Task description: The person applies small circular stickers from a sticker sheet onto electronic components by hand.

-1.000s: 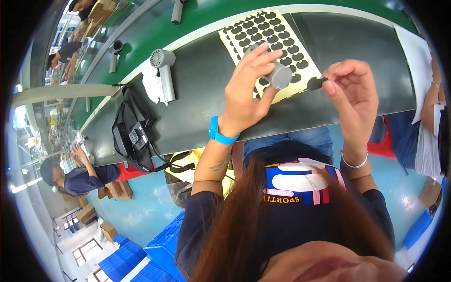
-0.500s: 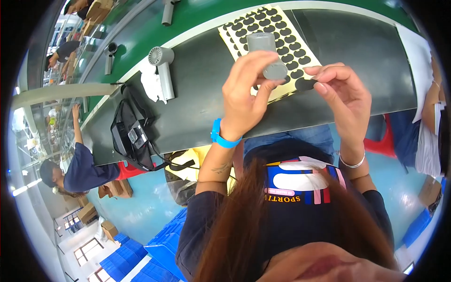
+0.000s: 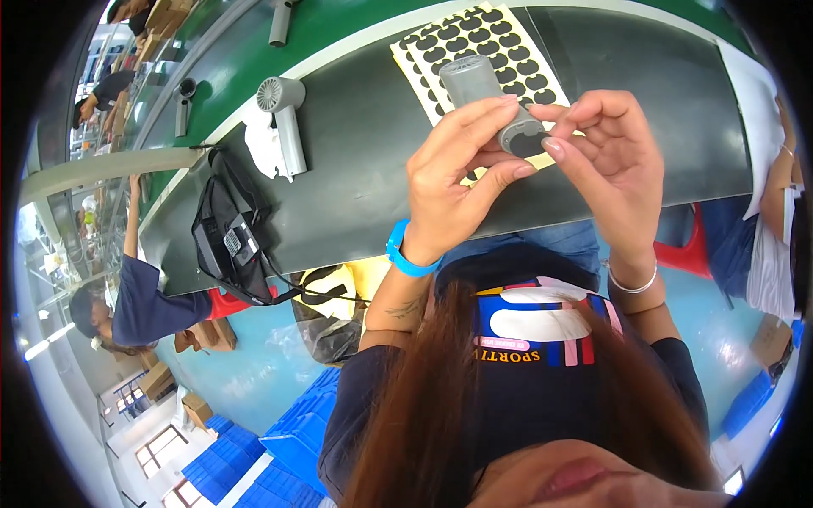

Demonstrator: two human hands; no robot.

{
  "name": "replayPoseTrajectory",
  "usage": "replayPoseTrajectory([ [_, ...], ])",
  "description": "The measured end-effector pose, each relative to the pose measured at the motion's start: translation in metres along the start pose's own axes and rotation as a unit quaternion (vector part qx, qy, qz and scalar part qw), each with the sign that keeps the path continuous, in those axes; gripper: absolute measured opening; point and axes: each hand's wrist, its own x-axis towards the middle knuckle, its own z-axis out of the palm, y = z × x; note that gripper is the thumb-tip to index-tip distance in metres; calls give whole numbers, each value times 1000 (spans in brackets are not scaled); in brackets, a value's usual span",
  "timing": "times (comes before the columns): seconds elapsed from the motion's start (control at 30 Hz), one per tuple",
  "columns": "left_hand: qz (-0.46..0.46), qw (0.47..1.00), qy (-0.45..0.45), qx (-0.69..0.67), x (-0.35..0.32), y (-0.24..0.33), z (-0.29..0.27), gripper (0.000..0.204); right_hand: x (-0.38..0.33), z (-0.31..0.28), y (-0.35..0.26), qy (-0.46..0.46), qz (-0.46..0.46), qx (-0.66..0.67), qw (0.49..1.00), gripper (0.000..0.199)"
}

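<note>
My left hand (image 3: 457, 173) is wrapped round a grey hair dryer (image 3: 470, 78), its round handle end turned towards me. A black rounded sticker (image 3: 527, 145) lies against that end. Thumb and forefinger of my right hand (image 3: 618, 161) pinch the sticker's right edge. Beneath both hands are cream sheets (image 3: 414, 74) carrying rows of black stickers, partly hidden by the dryer and fingers.
Another grey hair dryer (image 3: 290, 135) lies on the dark table (image 3: 356, 135) at left, by white wrapping (image 3: 264, 146). Nearer is a black bag (image 3: 227, 229) with a cable. A co-worker (image 3: 157, 292) sits at the far left; white sheeting (image 3: 747, 118) hangs at right.
My right hand has brought the black sticker left onto the handle end. My left hand has tilted the hair dryer, turning that end more to the right.
</note>
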Motion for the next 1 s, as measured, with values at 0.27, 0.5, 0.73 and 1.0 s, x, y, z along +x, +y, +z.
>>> replayPoseTrajectory([
  [0.27, -6, 1000, -7, -23, -2, -4, -2, 45, 2, 0, -7, -8, 43, -29, 999, 27],
  [0.5, -1, 1000, -6, 1, -1, -4, -2, 43, 3, 1, -8, -6, 45, -43, 998, 27],
  [0.73, -7, 1000, -8, 1, -1, -4, -3, 42, 4, 1, -8, -8, 44, -46, 998, 26],
  [1.0, -4, 1000, -4, 19, 1, -2, -3, 42, 4, 1, -8, -8, 46, -50, 998, 26],
])
